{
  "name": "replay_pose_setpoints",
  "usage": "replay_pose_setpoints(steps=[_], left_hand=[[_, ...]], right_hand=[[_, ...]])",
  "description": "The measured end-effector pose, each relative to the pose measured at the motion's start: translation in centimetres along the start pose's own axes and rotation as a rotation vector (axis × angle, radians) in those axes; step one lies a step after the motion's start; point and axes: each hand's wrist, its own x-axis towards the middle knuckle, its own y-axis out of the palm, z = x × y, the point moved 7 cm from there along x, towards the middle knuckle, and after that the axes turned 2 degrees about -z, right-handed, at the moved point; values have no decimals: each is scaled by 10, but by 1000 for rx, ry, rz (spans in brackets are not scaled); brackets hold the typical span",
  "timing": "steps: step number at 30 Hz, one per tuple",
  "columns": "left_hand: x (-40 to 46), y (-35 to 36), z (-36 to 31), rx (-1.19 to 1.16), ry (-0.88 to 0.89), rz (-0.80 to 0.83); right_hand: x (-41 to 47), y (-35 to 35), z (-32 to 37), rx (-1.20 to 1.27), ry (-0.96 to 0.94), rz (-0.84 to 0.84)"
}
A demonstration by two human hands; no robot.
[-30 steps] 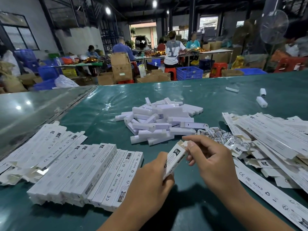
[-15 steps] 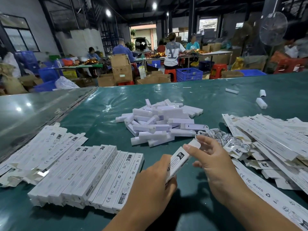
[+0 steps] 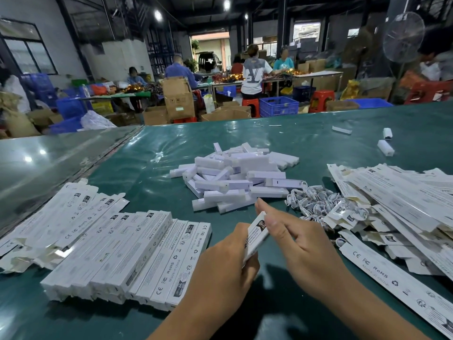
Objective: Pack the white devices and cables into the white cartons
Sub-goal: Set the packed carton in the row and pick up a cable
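Both hands are together near the middle of the table (image 3: 318,123). The left hand (image 3: 220,263) grips a carton (image 3: 255,235) from below; the right hand (image 3: 301,244) pinches its top end. Devices (image 3: 235,177) lie just beyond, cables (image 3: 311,200) to their right.

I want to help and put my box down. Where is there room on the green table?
Free: the green table beyond the pile of white devices, and the strip between that pile and the rows of packed cartons. Crowded: the right side, where the cables run into the flat cartons, and the near middle, where both hands hold a carton.
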Motion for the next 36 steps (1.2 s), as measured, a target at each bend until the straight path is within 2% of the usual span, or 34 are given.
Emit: replay_pose_setpoints(steps=[13,20,30,33,36], left_hand=[[-3,3,-4,13,28,10],[-2,1,-4,6,29,-10],[-1,3,-2,38,21,9],[-1,4,-1,59,14,21],[-1,5,1,65,16,28]], right_hand=[[0,-7,-11,33,124,-93],[3,-7,-19,183,213,-119],[3,-6,-21,261,261,-128],[2,-5,-20,201,244,-116],[1,-5,-11,92,148,-98]])
